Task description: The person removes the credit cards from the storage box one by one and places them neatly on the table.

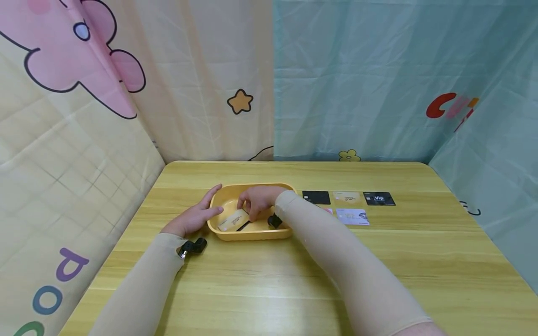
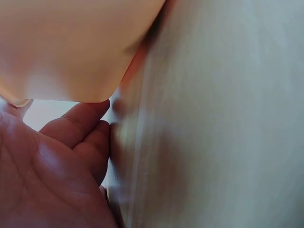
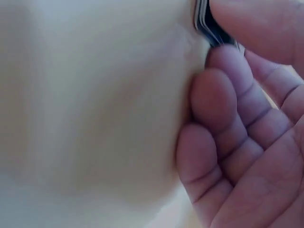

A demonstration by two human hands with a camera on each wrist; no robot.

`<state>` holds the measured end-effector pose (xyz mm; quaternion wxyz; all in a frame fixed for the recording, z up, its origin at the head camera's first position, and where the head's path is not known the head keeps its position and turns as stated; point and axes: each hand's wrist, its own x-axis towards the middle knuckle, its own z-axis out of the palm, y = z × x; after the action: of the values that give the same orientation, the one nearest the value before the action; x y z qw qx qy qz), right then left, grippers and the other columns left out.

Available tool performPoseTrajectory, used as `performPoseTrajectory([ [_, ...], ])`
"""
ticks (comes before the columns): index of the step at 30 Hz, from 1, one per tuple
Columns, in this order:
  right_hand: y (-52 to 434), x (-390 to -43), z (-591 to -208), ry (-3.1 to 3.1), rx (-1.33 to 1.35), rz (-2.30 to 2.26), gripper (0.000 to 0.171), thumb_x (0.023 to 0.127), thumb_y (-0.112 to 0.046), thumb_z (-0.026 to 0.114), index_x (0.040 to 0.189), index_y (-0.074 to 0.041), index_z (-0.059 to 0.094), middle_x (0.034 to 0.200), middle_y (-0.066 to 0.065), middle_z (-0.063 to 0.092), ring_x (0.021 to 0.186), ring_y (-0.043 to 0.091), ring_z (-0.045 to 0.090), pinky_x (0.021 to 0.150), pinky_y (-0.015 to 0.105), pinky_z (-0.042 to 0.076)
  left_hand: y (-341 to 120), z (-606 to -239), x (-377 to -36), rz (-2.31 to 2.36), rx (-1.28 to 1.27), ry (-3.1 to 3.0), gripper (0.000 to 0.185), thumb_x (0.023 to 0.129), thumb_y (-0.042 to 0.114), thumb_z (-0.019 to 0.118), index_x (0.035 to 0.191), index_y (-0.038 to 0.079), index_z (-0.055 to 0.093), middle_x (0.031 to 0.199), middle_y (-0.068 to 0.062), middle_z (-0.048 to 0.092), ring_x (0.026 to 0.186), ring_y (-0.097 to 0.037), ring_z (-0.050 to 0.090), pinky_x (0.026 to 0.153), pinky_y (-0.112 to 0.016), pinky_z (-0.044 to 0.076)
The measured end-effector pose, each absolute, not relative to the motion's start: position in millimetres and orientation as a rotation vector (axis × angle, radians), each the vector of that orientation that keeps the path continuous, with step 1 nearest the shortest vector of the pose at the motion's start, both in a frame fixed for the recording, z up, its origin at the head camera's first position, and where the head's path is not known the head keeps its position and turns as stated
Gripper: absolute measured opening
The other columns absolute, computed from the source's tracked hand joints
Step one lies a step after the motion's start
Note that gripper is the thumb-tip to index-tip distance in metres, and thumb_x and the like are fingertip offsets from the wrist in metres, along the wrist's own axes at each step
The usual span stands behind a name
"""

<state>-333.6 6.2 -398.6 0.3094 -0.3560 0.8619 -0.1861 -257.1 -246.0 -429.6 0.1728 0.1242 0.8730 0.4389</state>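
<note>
A yellow plastic tray point(image 1: 252, 236) stands on the table, holding a gold card point(image 1: 234, 220) with a dark card edge showing under it. Reaching into the tray, my right hand point(image 1: 259, 201) pinches a small stack of cards point(image 3: 202, 18) between thumb and fingers. In the right wrist view only the stack's edges show beside the thumb; its other fingers are bent against the tray. My left hand point(image 1: 193, 218) rests against the tray's left end, fingers spread along the outside and thumb at the rim. In the left wrist view, two fingertips touch the tray's lower wall point(image 2: 71, 52).
Right of the tray, cards lie in two rows: a black card point(image 1: 316, 197), a gold card point(image 1: 346, 198), a black Vip card point(image 1: 379, 198) and a pale VIP card point(image 1: 352, 216). A pinkish card point(image 1: 328, 211) is mostly behind my right forearm. Curtains surround the wooden table point(image 1: 269, 280).
</note>
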Motion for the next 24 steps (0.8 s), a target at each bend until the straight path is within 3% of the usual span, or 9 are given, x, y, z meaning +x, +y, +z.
performPoseTrajectory([
  [9, 7.3, -332.1, -395.8, 2.266, -0.981, -0.493, 0.053, 0.086, -0.005, 0.081, 0.137, -0.01, 0.066, 0.081, -0.004, 0.062, 0.07, 0.01, 0.056, 0.063, 0.022, 0.045, -247.0, -432.5, -257.3, 1.234, 0.358, 2.481, 0.078, 0.11, 0.041, 0.049, 0.169, 0.039, -0.002, 0.178, -0.017, -0.001, 0.161, -0.051, 0.008, 0.124, -0.076, 0.009],
  [24, 10.6, -330.6, -384.8, 2.299, -0.96, -0.491, 0.053, 0.086, -0.008, 0.078, 0.138, -0.011, 0.065, 0.075, -0.004, 0.059, 0.066, 0.011, 0.053, 0.063, 0.024, 0.042, -246.9, -430.0, -258.1, 1.27, 0.355, 2.459, 0.077, 0.111, 0.042, 0.048, 0.169, 0.038, -0.002, 0.178, -0.014, -0.004, 0.161, -0.049, 0.005, 0.124, -0.076, 0.007],
])
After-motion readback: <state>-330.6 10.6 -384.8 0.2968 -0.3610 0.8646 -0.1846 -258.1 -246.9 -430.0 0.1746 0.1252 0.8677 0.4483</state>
